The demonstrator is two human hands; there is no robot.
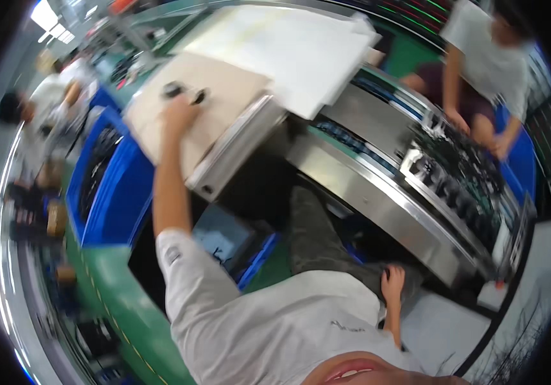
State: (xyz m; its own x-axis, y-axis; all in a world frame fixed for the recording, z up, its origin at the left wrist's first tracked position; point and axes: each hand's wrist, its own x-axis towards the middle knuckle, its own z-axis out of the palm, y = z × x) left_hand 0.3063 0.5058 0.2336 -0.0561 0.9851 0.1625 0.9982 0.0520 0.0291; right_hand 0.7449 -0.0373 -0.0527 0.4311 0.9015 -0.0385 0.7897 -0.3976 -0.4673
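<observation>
My left hand [182, 117] reaches far forward over a tan cardboard sheet [234, 86] at the left end of the worktop. Its fingers look closed around a small black round part [200, 97], though blur softens the grip. Another dark round part [173, 89] lies on the sheet just beyond the fingers. My right hand [393, 282] rests on my trouser leg, fingers loosely apart, with nothing visible in it.
White sheeting [288, 48] covers the worktop beyond the cardboard. A metal conveyor [365, 186] runs rightward to a rack of dark parts [458, 170], where another person [490, 70] works. Blue bins [118, 186] stand at left. More people [54, 96] sit farther off.
</observation>
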